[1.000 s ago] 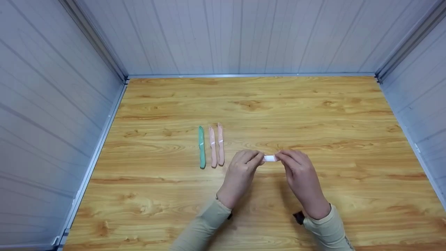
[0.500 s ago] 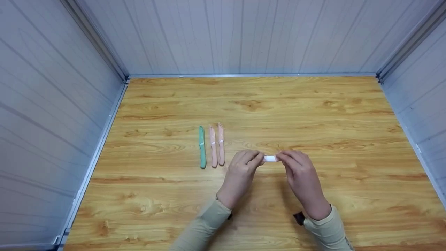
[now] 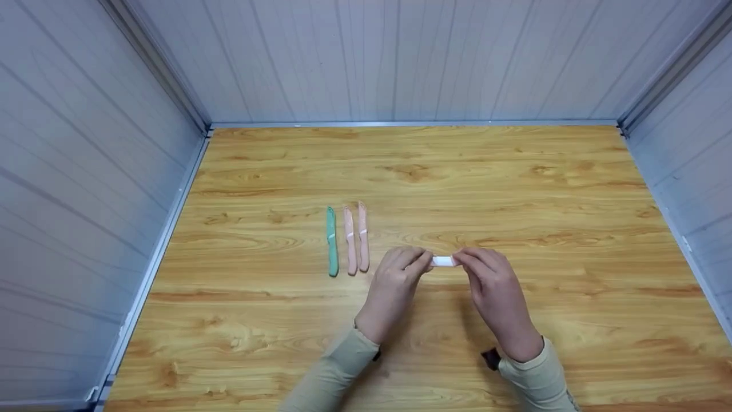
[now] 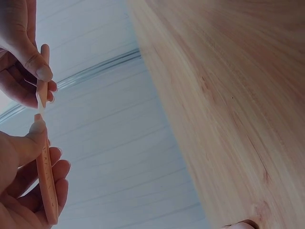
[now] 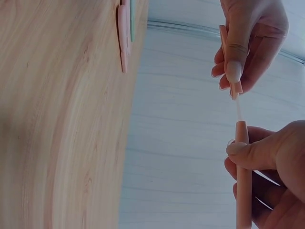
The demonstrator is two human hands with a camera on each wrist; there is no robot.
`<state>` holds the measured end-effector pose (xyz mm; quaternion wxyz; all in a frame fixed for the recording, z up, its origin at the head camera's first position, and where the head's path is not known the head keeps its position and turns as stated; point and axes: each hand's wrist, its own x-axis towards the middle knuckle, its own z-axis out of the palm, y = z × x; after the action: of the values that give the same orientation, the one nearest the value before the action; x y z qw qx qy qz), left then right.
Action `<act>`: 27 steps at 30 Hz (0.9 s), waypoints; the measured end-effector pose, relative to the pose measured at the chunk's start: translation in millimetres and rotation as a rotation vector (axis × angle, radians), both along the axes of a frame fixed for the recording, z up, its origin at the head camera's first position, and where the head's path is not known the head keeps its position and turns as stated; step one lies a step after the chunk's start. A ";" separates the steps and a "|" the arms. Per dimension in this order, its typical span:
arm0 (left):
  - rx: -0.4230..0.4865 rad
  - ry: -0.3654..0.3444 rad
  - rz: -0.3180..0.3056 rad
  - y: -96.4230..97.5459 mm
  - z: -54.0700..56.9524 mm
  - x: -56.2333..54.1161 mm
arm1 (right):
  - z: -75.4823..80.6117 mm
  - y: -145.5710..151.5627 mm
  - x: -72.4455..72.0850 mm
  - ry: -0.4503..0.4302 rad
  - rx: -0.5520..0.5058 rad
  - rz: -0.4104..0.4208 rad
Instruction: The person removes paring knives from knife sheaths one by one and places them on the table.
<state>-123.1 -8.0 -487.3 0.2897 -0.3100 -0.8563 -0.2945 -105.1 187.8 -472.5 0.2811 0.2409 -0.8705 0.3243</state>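
Note:
A pink knife is held level above the table between both hands, its white blade (image 3: pixel 442 261) showing in the gap. My left hand (image 3: pixel 394 280) pinches the pink slotted sheath (image 4: pixel 46 181), thumb on top and fingers curled beneath. The plain pink handle (image 5: pixel 244 191) is in the grip of my right hand (image 3: pixel 497 292), thumb close to the blade end. The sheath's mouth and the handle stand a short way apart, with the rest of the blade hidden inside the sheath. In the head view the fingers cover most of both parts.
Left of the hands, a green sheathed knife (image 3: pixel 332 246) and two pink ones, a nearer pink knife (image 3: pixel 363 237) and a middle pink knife (image 3: pixel 350 243), lie side by side on the wooden table (image 3: pixel 514 177). Pale panel walls (image 3: pixel 366 63) enclose the back and sides.

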 end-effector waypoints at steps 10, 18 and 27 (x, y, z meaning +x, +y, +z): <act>-0.016 -0.020 0.001 -0.5 0.2 0.8 | 0.2 0.5 0.5 -0.047 0.013 -0.017; -0.006 -0.021 -0.003 -0.2 -0.7 0.2 | 0.9 0.6 0.6 -0.020 0.005 -0.016; 0.013 -0.001 -0.009 -0.2 -0.4 -0.7 | 0.5 1.6 0.0 0.003 -0.003 -0.005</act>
<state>-123.8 -8.2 -487.6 0.2898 -0.3118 -0.8532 -0.3016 -105.1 189.4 -472.0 0.2834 0.2389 -0.8702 0.3247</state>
